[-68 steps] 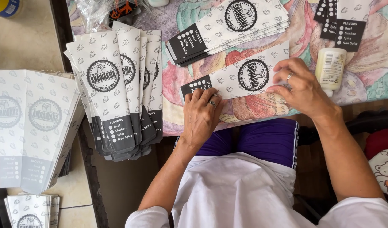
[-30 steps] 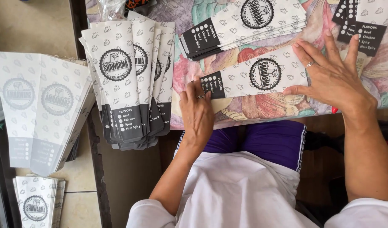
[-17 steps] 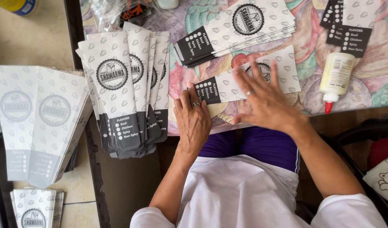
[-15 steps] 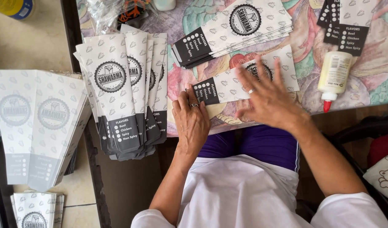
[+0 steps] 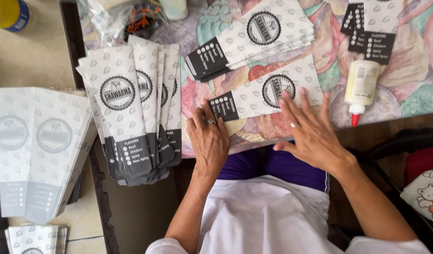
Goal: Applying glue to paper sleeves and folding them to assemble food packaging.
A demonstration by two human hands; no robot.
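In the head view, much lies cut off: the yellow container (image 5: 9, 13) at the top left corner, the clear plastic bag (image 5: 124, 19) along the top edge, and the small pile of printed sleeves (image 5: 35, 239) at the bottom left all run out of frame, and the underside of the paper sleeve (image 5: 266, 93) being worked cannot be seen. That sleeve lies flat and slanted on the flowered tablecloth (image 5: 414, 89), just below a neat stack of sleeves (image 5: 254, 40). The left hand (image 5: 208, 141) rests palm down with fingers close together, its fingertips touching the sleeve's dark end. The right hand (image 5: 310, 131) is spread wide, fingers fanned and flat, pressing on the sleeve's lower edge near the round emblem; it grips nothing. A glue bottle (image 5: 361, 87) with a red tip lies just right of the sleeve. A fanned pile of sleeves (image 5: 131, 110) overhangs the table's left edge.
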